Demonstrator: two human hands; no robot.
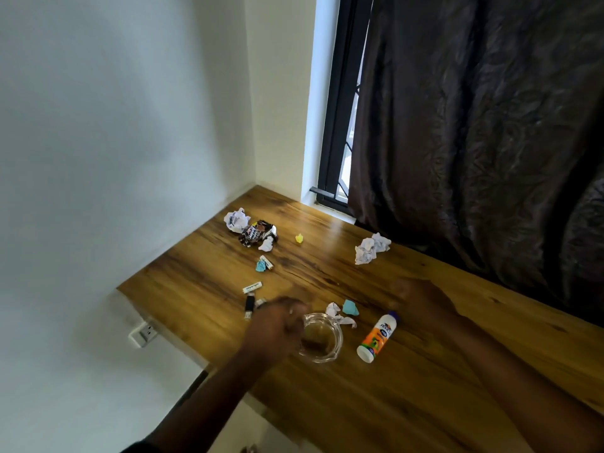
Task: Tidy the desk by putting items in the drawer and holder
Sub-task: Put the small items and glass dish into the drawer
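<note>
From the head view, a wooden desk [376,403] runs along a white wall toward a window half covered by a dark curtain [490,125]. The left hand [274,325] is blurred beside a clear glass bowl [322,338], its fingers at the bowl's left rim; whether its grip is clamped on the rim I cannot tell. The right hand [421,299] hovers blurred above the desk, fingers loosely curled, holding nothing. A glue bottle [379,336] lies on its side just right of the bowl. Small paper scraps [341,310] lie just behind the bowl. A black USB stick [249,307] and a white eraser [252,287] lie near the left hand. Farther back sit a crumpled paper ball [371,248], a snack wrapper [258,233] and a yellow scrap [299,239].
</note>
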